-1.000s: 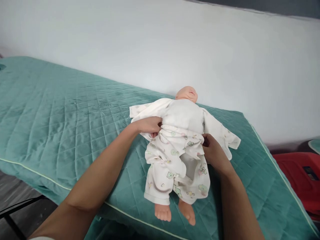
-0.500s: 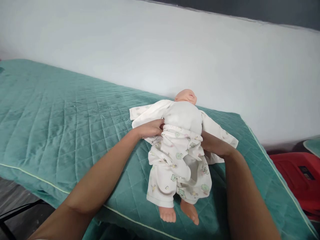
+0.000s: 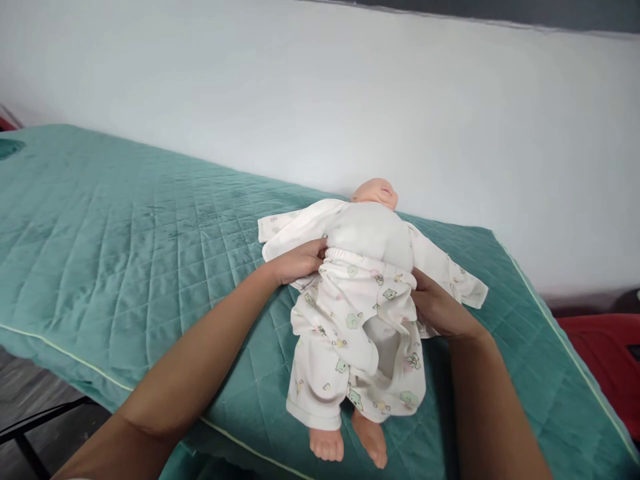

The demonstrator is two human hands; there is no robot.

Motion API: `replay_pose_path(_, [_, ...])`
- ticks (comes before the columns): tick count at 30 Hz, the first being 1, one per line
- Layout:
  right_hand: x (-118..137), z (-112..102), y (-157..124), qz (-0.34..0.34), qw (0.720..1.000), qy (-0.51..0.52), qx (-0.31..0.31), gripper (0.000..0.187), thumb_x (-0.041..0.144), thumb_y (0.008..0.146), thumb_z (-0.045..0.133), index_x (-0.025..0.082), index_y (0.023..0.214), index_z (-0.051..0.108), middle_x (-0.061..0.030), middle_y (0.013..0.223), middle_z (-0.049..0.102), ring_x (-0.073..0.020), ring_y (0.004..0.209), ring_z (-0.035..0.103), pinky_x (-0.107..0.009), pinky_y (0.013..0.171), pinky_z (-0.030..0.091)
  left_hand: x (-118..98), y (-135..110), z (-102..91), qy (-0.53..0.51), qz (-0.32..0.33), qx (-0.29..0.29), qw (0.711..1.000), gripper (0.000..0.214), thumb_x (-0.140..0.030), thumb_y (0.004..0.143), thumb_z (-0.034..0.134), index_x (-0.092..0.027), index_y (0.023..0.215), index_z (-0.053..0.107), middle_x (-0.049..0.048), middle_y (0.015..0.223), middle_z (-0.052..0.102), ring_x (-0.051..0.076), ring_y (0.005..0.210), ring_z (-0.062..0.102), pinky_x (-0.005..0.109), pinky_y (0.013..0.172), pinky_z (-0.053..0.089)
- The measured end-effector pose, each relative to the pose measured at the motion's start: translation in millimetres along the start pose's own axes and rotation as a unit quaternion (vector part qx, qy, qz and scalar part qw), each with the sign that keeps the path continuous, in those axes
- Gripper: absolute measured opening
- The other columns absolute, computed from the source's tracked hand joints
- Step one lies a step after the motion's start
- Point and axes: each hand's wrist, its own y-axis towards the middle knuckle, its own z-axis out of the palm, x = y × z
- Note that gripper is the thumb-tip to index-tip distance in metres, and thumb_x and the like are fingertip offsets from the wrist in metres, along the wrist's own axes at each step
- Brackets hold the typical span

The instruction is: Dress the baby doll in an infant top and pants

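Note:
A baby doll [image 3: 376, 193] lies on its back, its head at the wall side and its bare feet towards me. It wears white printed baby pants [image 3: 353, 320] with an open crotch and a gathered waistband. Its upper body is in a white long-sleeved top [image 3: 300, 230], the sleeves spread to both sides. At the left end of the waistband, my left hand [image 3: 301, 260] is closed on the pants' edge. My right hand [image 3: 435, 303] grips the waistband on the opposite side, its fingertips partly hidden by cloth and the doll's body.
Beneath the doll is a bed with a green quilted cover [image 3: 150, 253], pale piping along its edge. A white wall [image 3: 280, 87] rises behind it. Beyond the bed's right edge stands a red plastic object [image 3: 600, 360]. A dark metal bar [image 3: 45, 420] shows at lower left.
My right hand has shifted slightly outward and down, drawing the right end of the waistband with it. My left hand stays almost in place. The view has shifted a little.

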Motion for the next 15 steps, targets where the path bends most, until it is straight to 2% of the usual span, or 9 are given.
replay_pose_path(5, [-6.1,-1.2,2.7,-0.011,0.999,0.046,-0.001,0.054,0.015,0.070,0.078,0.026,0.122,0.070,-0.0047,0.109,0.078,-0.0290,0.101,0.072,-0.042,0.084,0.059,3.3,0.0,-2.2,0.004,0.003,-0.022,1.000,0.036,-0.014,0.066,0.067,-0.015,0.102,0.069,0.0070,0.094,0.075,0.025,0.094,0.067,0.037,0.084,0.052])
replay_pose_path(9, [-5.9,-1.4,4.0,-0.019,0.999,0.042,0.011,0.058,0.009,0.068,0.072,0.024,0.124,0.070,-0.0053,0.111,0.078,-0.0285,0.101,0.073,-0.038,0.082,0.058,4.8,0.0,-4.4,0.008,0.004,-0.042,0.999,0.032,-0.016,0.066,0.069,-0.012,0.097,0.070,0.0080,0.094,0.076,0.024,0.090,0.068,0.036,0.083,0.053])
replay_pose_path(15, [-0.6,-8.9,0.3,0.004,0.999,-0.004,0.048,0.053,0.017,0.076,0.076,0.027,0.127,0.070,-0.0050,0.117,0.076,-0.0302,0.111,0.070,-0.039,0.089,0.058,4.3,-1.3,-5.6,-0.017,-0.002,-0.027,0.999,0.037,-0.013,0.065,0.067,-0.012,0.101,0.070,0.0097,0.098,0.077,0.027,0.096,0.069,0.039,0.087,0.053])
